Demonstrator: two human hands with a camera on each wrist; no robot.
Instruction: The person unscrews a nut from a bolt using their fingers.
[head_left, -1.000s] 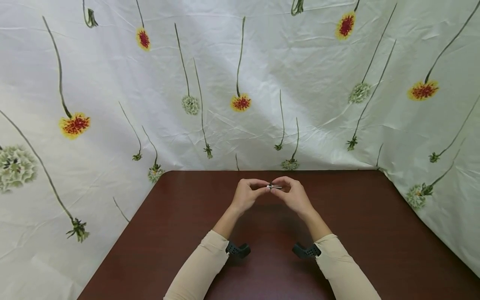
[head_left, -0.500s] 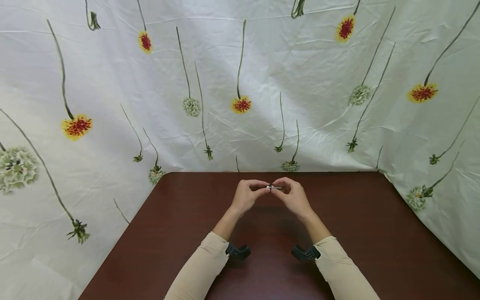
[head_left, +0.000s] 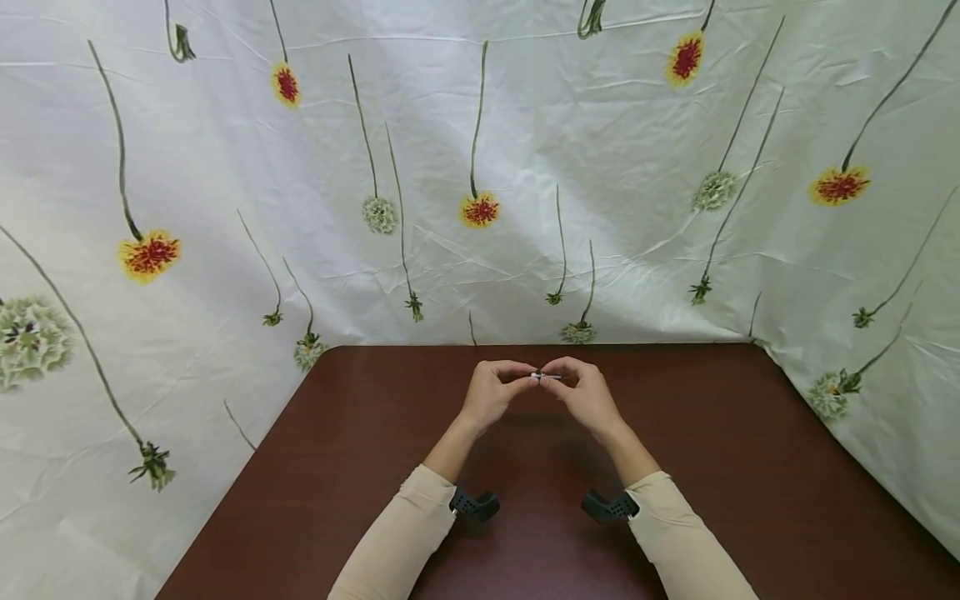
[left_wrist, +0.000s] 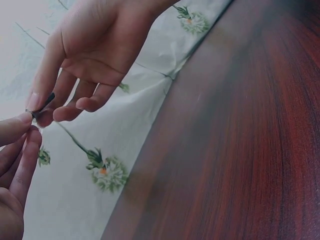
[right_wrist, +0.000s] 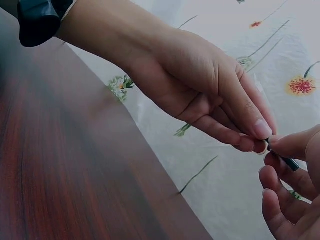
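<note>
Fingertips of both hands meet around a small thin rod (head_left: 555,377), grey in the head view, above the far part of the table. My left hand (head_left: 487,398) pinches its left end, where a whitish bit shows. My right hand (head_left: 592,402) pinches it from the right with thumb and forefinger. In the left wrist view the rod (left_wrist: 48,101) looks dark and points toward the right hand (left_wrist: 102,45). The right wrist view shows ridges like a thread on the dark rod (right_wrist: 291,163), beside the right hand's curled fingers. Fingertips hide its middle.
A dark red-brown table (head_left: 360,467) lies beneath the hands. Behind and beside it hangs a white flowered cloth (head_left: 420,258). Each wrist wears a black strap-mounted device, the left one (head_left: 475,504) and the right one (head_left: 609,506), both above the table.
The head view has shifted very slightly. Both hands stay together with the rod between their fingertips; no clear movement of it shows.
</note>
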